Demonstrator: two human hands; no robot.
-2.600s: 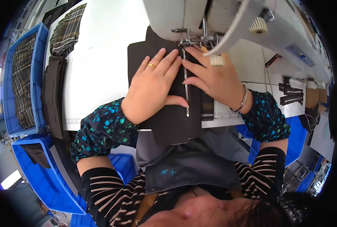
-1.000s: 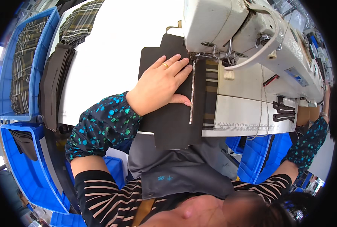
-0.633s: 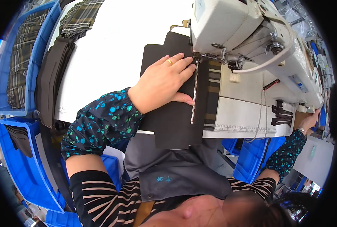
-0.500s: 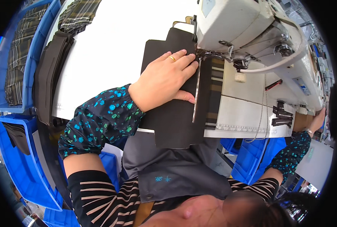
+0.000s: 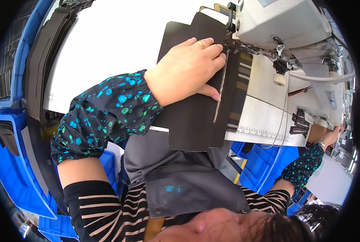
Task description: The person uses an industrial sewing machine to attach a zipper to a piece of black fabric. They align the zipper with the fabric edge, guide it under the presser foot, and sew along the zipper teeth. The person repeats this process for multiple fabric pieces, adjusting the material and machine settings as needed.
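Left fingers [image 5: 213,52] on flat, dark, silver-zippered panel [image 5: 192,123]

One left hand [image 5: 190,68], one right hand [image 5: 330,138], one ring [image 5: 200,44], one sewing machine [image 5: 285,24], one flat dark panel [image 5: 196,121], one long zipper [image 5: 223,79], and perhaps five half-hidden blue bins [image 5: 24,177].

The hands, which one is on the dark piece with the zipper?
The left hand, wearing the gold ring, lies on the dark piece; the right hand is over at the far right.
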